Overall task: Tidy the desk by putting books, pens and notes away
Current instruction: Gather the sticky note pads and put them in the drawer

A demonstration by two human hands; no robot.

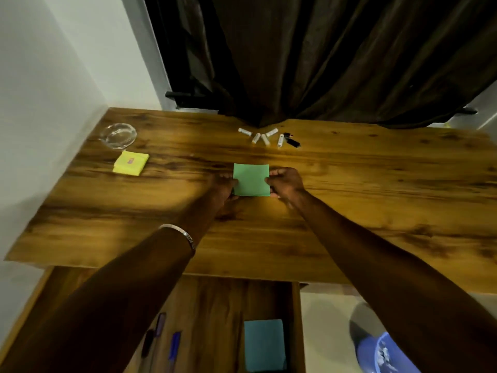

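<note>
A green pad of sticky notes is at the middle of the wooden desk. My left hand pinches its left edge and my right hand pinches its right edge. A yellow pad of notes lies at the desk's left. Below the desk's front edge an open drawer holds a teal notebook and some pens, partly hidden by my left forearm.
A glass ashtray stands at the back left corner. Several small white tubes and two black caps lie at the back middle, below a dark curtain. A blue bin sits on the floor at lower right. A wall borders the left side.
</note>
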